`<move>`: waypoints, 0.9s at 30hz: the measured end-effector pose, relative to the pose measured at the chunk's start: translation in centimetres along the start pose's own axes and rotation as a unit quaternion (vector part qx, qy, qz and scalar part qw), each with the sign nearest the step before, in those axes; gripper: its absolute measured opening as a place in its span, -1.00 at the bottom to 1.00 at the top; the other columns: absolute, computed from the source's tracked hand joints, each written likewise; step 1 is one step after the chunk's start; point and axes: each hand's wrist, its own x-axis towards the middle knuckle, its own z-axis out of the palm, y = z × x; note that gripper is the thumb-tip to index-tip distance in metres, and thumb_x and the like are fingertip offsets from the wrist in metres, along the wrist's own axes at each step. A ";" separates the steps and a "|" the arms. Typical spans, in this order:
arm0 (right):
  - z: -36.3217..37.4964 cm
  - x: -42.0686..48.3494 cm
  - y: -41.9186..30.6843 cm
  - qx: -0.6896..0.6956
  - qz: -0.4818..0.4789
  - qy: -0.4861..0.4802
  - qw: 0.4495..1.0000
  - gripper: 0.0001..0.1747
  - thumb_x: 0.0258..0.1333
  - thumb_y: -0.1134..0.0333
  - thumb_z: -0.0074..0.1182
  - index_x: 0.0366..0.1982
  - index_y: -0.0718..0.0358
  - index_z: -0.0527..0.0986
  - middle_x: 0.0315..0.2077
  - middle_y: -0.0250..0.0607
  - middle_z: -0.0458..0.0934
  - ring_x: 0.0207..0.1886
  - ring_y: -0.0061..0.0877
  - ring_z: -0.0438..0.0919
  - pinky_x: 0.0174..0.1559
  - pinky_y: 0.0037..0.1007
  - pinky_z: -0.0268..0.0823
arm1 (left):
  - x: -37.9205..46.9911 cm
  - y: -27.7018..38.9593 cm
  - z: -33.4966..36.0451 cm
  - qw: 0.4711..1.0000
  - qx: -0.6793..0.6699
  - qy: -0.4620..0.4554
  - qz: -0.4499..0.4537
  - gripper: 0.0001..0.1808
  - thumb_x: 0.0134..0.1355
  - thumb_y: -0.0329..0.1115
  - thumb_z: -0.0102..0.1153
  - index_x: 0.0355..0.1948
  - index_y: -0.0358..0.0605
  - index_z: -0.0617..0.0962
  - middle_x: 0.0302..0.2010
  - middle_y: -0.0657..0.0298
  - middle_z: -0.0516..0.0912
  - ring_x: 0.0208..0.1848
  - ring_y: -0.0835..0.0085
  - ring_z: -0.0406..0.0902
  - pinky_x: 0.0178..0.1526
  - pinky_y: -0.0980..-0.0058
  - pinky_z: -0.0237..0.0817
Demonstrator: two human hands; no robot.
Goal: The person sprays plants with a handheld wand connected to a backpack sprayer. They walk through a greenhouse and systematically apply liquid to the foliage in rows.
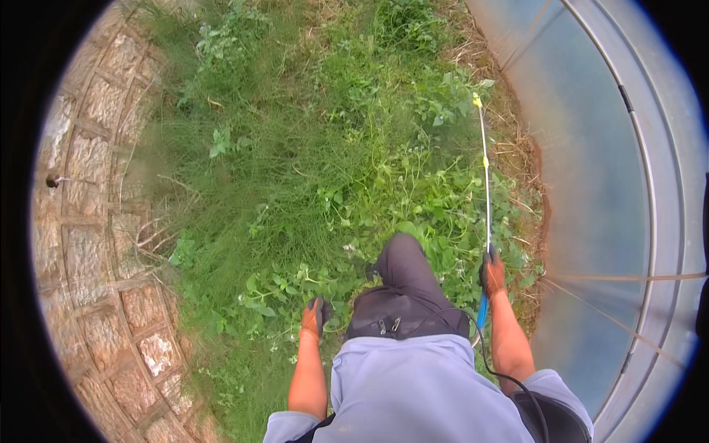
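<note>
My right hand [492,273], in an orange and dark work glove, grips a long thin lance [487,194], probably a sprayer's. Yellow fittings sit at its tip and partway along it. Its blue handle [482,311] runs back from my fist towards my hip. The lance points ahead over low green weeds [432,205], along the right side of the growth. My left hand [314,317], gloved alike, hangs beside my thigh near leafy weeds. No object shows in it, but its fingers are partly hidden.
A stone-block wall [88,160] curves along the left. Feathery green plants [277,160] and dry twigs [155,235] lie beside it. To the right stands translucent plastic sheeting [587,194] with a metal pipe [645,160] and taut cords [620,277]. A black cable [487,357] loops past my right arm.
</note>
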 end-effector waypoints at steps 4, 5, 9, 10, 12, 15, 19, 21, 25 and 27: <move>-2.6 0.6 -6.3 -0.100 -0.043 -0.122 0.987 -0.53 0.29 0.11 -0.10 0.20 0.01 0.40 -0.62 -0.32 0.39 -0.62 -0.59 0.36 -0.56 -0.42 0.28 | 2.0 -1.0 1.6 0.999 -0.028 -0.024 0.004 -0.55 0.32 -0.01 0.08 0.05 -0.13 0.46 -0.17 0.17 0.63 -0.19 0.36 0.61 -0.23 0.41 0.48; -3.0 0.4 -6.6 -0.147 -0.075 -0.145 0.975 -0.53 0.29 0.12 -0.09 0.20 0.01 0.40 -0.57 -0.25 0.45 -0.56 -0.53 0.42 -0.49 -0.40 0.33 | 2.6 -1.5 1.7 0.999 -0.035 -0.028 0.004 -0.56 0.32 -0.01 0.08 0.03 -0.13 0.47 -0.19 0.18 0.63 -0.21 0.37 0.61 -0.25 0.41 0.47; -3.5 -0.1 -13.4 -0.276 -0.177 -0.261 0.908 -0.54 0.30 0.15 -0.07 0.20 0.06 0.41 -0.27 0.03 0.61 -0.20 -0.20 0.61 -0.16 -0.28 0.41 | 2.4 -5.8 0.2 0.991 -0.125 0.012 -0.047 -0.57 0.32 -0.02 0.08 0.03 -0.11 0.47 -0.19 0.18 0.63 -0.23 0.36 0.60 -0.27 0.41 0.46; -3.5 0.5 -15.5 -0.297 -0.196 -0.287 0.889 -0.54 0.30 0.17 -0.06 0.19 0.08 0.40 -0.19 0.09 0.62 -0.11 -0.12 0.62 -0.10 -0.26 0.41 | 2.2 -5.9 0.5 0.984 -0.164 0.019 -0.073 -0.55 0.30 -0.03 0.09 0.06 -0.11 0.46 -0.17 0.15 0.63 -0.22 0.33 0.60 -0.26 0.38 0.46; -3.0 2.0 -19.3 -0.298 -0.231 -0.313 0.871 -0.55 0.30 0.19 -0.04 0.19 0.10 0.40 -0.13 0.12 0.58 -0.03 -0.05 0.56 -0.04 -0.23 0.39 | 1.5 -5.6 1.6 0.975 -0.196 0.045 -0.094 -0.53 0.29 -0.03 0.09 0.08 -0.12 0.45 -0.16 0.13 0.62 -0.22 0.33 0.59 -0.27 0.36 0.45; -0.2 5.1 -24.8 -0.308 -0.273 -0.367 0.834 -0.55 0.26 0.28 -0.02 0.18 0.10 0.40 -0.13 0.16 0.56 -0.03 0.03 0.54 -0.03 -0.20 0.39 | 0.9 -5.3 2.9 0.963 -0.237 0.087 -0.094 -0.49 0.29 -0.02 0.10 0.10 -0.16 0.43 -0.13 0.10 0.62 -0.22 0.32 0.59 -0.26 0.36 0.46; 2.7 9.4 -28.6 -0.360 -0.351 -0.446 0.740 -0.53 0.18 0.35 -0.03 0.17 0.04 0.41 -0.25 0.16 0.58 -0.18 0.09 0.53 -0.14 -0.11 0.41 | 0.4 -4.6 5.7 0.936 -0.324 0.115 -0.073 -0.47 0.28 -0.03 0.10 0.09 -0.23 0.43 -0.11 0.07 0.63 -0.21 0.30 0.60 -0.22 0.39 0.47; 3.0 11.9 -29.5 -0.432 -0.364 -0.471 0.678 -0.52 0.17 0.36 -0.01 0.16 0.05 0.41 -0.25 0.12 0.59 -0.19 0.06 0.55 -0.15 -0.10 0.42 | 0.9 -3.4 7.8 0.938 -0.313 0.134 -0.067 -0.49 0.28 -0.03 0.10 0.06 -0.24 0.46 -0.13 0.08 0.64 -0.20 0.31 0.62 -0.21 0.40 0.47; 0.4 18.8 -28.0 -0.445 -0.404 -0.400 0.692 -0.58 0.21 0.31 -0.03 0.12 -0.01 0.45 -0.31 0.11 0.60 -0.31 0.05 0.58 -0.31 -0.07 0.42 | 1.1 0.3 13.9 0.955 -0.216 0.194 -0.067 -0.52 0.28 -0.04 0.08 0.00 -0.27 0.53 -0.16 0.08 0.66 -0.20 0.32 0.64 -0.18 0.40 0.47; -0.8 22.9 -26.5 -0.379 -0.334 -0.347 0.790 -0.60 0.25 0.28 -0.05 0.13 -0.01 0.45 -0.26 0.12 0.60 -0.26 0.06 0.58 -0.26 -0.08 0.42 | 1.4 2.3 15.7 0.957 -0.207 0.194 -0.060 -0.63 0.30 -0.08 0.14 -0.05 -0.15 0.57 -0.26 0.17 0.68 -0.29 0.37 0.64 -0.27 0.39 0.49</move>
